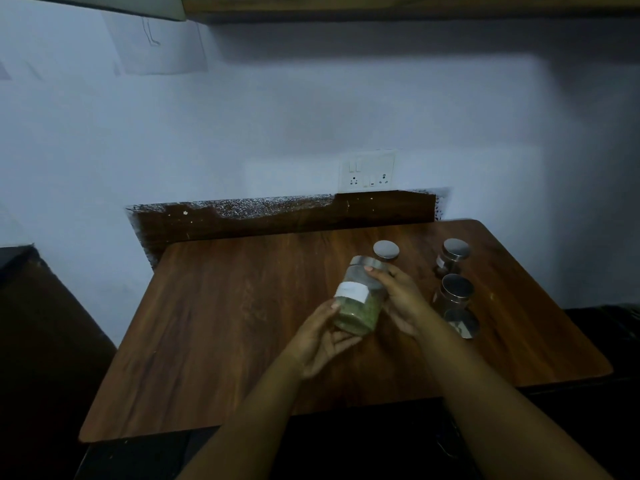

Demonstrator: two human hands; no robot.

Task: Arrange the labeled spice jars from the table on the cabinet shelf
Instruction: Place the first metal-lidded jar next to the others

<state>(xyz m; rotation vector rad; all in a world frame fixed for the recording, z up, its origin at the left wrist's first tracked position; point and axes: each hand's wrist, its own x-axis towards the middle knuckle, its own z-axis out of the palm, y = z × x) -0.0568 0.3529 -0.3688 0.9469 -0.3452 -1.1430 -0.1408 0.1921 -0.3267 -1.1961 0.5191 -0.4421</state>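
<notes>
I hold a clear spice jar with a steel lid, a white label and green contents, tilted above the wooden table. My left hand grips its base from below. My right hand wraps its upper side near the lid. Several other steel-lidded jars stand on the table to the right: one just behind the held jar, one farther right with a label, one in front of that, and one partly hidden by my right forearm.
A wooden shelf edge runs along the top of the view above the white wall. A socket panel sits on the wall behind the table. Dark furniture stands to the left of the table.
</notes>
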